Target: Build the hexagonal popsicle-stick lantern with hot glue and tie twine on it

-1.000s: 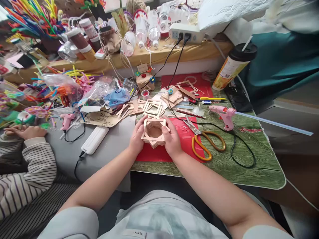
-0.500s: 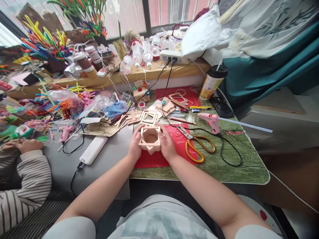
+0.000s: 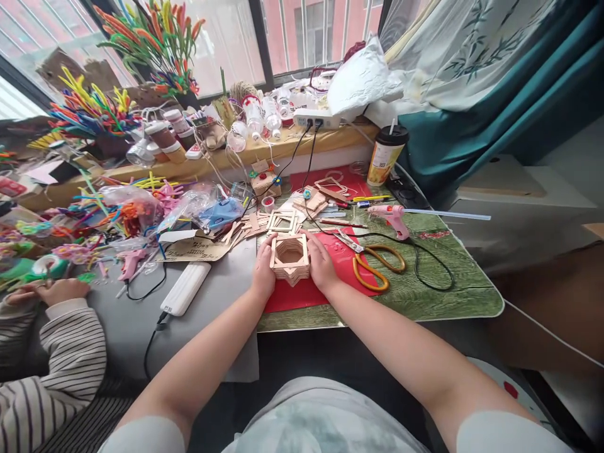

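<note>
Between my palms sits a pot-like holder of stacked craft sticks (image 3: 291,272), its square layers turned against each other around an open middle. My left hand (image 3: 264,269) is closed along its left side, and my right hand (image 3: 321,263) along its right side. Under it lies a red sheet (image 3: 292,302). Just beyond are a square stick frame (image 3: 283,221) and a pile of loose craft sticks (image 3: 248,225). To the right of my right hand are orange-handled scissors (image 3: 380,261) with their blades pointing away, and a pink glue gun (image 3: 395,220) with a clear glue stick.
A drink cup (image 3: 387,154) stands at the back right. At left are a white power bank-like block (image 3: 186,288), another pink glue gun (image 3: 129,263) and heaped pipe cleaners. A co-worker's hands (image 3: 56,292) rest at far left. Black cords cross the green table (image 3: 453,302).
My view has shifted, so the table appears a little moved. The stick holder now shows more of its front side, tilted slightly, and both hands still hold it.
</note>
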`<state>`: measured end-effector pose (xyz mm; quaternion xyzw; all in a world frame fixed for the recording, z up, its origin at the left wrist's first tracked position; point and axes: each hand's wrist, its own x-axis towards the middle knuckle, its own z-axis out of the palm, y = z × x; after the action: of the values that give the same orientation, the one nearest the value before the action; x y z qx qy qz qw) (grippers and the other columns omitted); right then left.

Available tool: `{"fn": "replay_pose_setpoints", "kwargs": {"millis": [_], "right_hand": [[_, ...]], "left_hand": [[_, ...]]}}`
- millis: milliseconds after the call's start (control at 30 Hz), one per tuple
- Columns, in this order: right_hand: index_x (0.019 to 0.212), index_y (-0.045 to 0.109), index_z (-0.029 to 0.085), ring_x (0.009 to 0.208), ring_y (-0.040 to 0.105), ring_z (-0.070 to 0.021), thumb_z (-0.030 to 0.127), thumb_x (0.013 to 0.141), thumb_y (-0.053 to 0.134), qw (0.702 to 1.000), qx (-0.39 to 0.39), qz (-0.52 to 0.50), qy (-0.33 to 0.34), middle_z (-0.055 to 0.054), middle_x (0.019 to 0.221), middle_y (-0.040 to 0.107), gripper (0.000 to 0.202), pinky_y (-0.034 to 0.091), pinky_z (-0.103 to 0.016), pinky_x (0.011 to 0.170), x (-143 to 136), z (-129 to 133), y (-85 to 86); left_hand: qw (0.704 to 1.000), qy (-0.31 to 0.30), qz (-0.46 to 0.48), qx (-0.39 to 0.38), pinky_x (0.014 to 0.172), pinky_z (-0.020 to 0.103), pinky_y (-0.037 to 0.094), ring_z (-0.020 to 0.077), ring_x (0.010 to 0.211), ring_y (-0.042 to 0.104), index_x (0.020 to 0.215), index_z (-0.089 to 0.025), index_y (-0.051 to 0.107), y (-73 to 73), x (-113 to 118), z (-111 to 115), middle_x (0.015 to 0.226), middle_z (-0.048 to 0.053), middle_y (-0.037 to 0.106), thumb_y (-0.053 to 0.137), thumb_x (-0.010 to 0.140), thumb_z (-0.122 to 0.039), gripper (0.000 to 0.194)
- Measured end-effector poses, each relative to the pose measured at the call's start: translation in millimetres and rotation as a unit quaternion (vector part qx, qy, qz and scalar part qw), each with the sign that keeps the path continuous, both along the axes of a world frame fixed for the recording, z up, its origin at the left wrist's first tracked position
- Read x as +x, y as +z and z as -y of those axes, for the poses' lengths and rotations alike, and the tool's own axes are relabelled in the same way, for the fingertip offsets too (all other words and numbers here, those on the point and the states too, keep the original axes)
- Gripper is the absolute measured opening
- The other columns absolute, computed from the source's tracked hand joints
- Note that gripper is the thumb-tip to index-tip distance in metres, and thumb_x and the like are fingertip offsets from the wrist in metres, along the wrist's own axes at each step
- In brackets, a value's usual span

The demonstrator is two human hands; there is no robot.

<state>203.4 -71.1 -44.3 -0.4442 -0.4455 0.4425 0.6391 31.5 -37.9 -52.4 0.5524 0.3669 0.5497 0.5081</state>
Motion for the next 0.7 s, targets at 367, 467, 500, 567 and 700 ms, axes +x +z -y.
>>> {"fn": "replay_pose_setpoints", "kwargs": {"millis": [367, 467, 500, 567, 700], "right_hand": [[0.150, 0.067, 0.031, 0.149, 0.061, -0.0279, 0.060, 0.109, 0.053, 0.999, -0.030, -0.016, -0.013, -0.006, 0.157, 0.067, 0.052, 0.045, -0.048, 0.130, -0.2, 4.3, 5.8], [0.155, 0.062, 0.031, 0.151, 0.060, -0.0278, 0.062, 0.109, 0.053, 0.998, -0.051, -0.025, -0.002, -0.007, 0.159, 0.066, 0.057, 0.046, -0.049, 0.130, 0.7, 6.6, 11.5], [0.156, 0.060, 0.030, 0.152, 0.059, -0.0277, 0.063, 0.109, 0.053, 0.998, -0.057, -0.030, -0.002, -0.007, 0.160, 0.065, 0.058, 0.047, -0.049, 0.129, 1.2, 7.2, 13.0], [0.154, 0.061, 0.030, 0.151, 0.060, -0.0279, 0.062, 0.109, 0.055, 0.997, -0.067, -0.039, -0.011, -0.008, 0.160, 0.065, 0.056, 0.049, -0.050, 0.128, 2.6, 8.2, 14.4], [0.143, 0.068, 0.032, 0.143, 0.066, -0.0295, 0.057, 0.110, 0.054, 0.994, -0.100, -0.053, -0.011, -0.006, 0.151, 0.071, 0.044, 0.052, -0.050, 0.124, 5.4, 10.0, 11.8]], "left_hand": [[0.995, 0.007, 0.022, -0.097, 0.116, 0.048, 0.053, 0.0340, 0.139, 0.066, 0.145, -0.028, 0.069, 17.9, -0.3, 0.6, 0.151, 0.010, 0.070, 0.065, 0.104, -0.052, 0.048], [0.993, 0.024, 0.032, -0.110, 0.114, 0.047, 0.054, 0.0332, 0.135, 0.068, 0.133, -0.024, 0.076, 25.1, -4.4, -18.8, 0.144, 0.012, 0.074, 0.064, 0.103, -0.051, 0.041], [0.993, 0.034, 0.037, -0.108, 0.115, 0.046, 0.053, 0.0322, 0.134, 0.068, 0.126, -0.022, 0.078, 27.9, -6.1, -29.3, 0.140, 0.012, 0.075, 0.062, 0.104, -0.050, 0.039], [0.990, 0.087, 0.064, -0.085, 0.113, 0.043, 0.053, 0.0279, 0.127, 0.070, 0.111, -0.022, 0.080, 33.1, -9.8, -53.7, 0.126, 0.010, 0.079, 0.059, 0.105, -0.049, 0.035], [0.993, 0.113, 0.034, 0.012, 0.102, 0.038, 0.056, 0.0239, 0.110, 0.072, 0.107, -0.025, 0.080, 35.4, -20.2, -90.3, 0.114, 0.006, 0.079, 0.068, 0.102, -0.044, 0.023]]}}
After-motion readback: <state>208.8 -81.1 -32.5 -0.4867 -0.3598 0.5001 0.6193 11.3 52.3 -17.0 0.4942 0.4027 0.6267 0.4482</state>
